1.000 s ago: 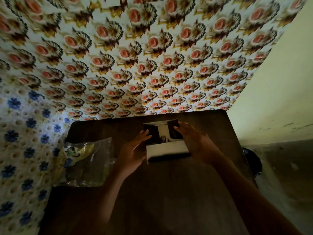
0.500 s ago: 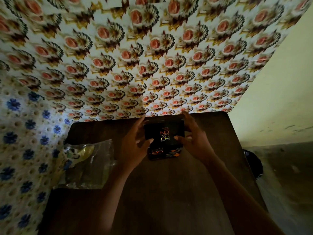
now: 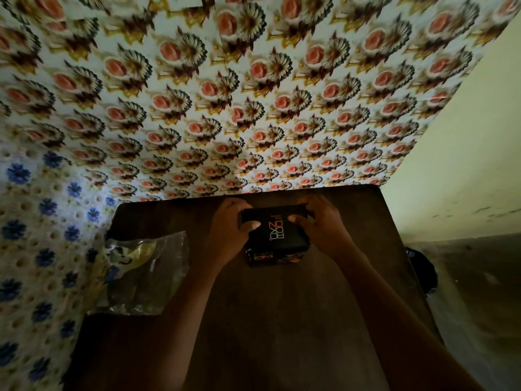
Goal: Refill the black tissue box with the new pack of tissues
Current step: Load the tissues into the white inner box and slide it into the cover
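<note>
The black tissue box (image 3: 277,239) with orange and white lettering sits on the dark wooden table (image 3: 282,320), near its far edge. My left hand (image 3: 228,235) grips the box's left side, thumb pressed on the top face. My right hand (image 3: 321,225) holds the right side, thumb also on top. No white tissues show; the box's top face is shut and dark. A crumpled clear plastic wrapper (image 3: 141,272) with yellow print lies on the table's left side.
Flower-patterned sheets cover the wall behind the table (image 3: 253,94) and the left side (image 3: 36,249). A plain pale wall (image 3: 465,150) stands to the right. A dark round object (image 3: 423,272) sits on the floor beside the table's right edge.
A second ago white tissues showed at the box's open near side. The box is now closed, and both hands have shifted from loose fingers to a grip on its two sides.
</note>
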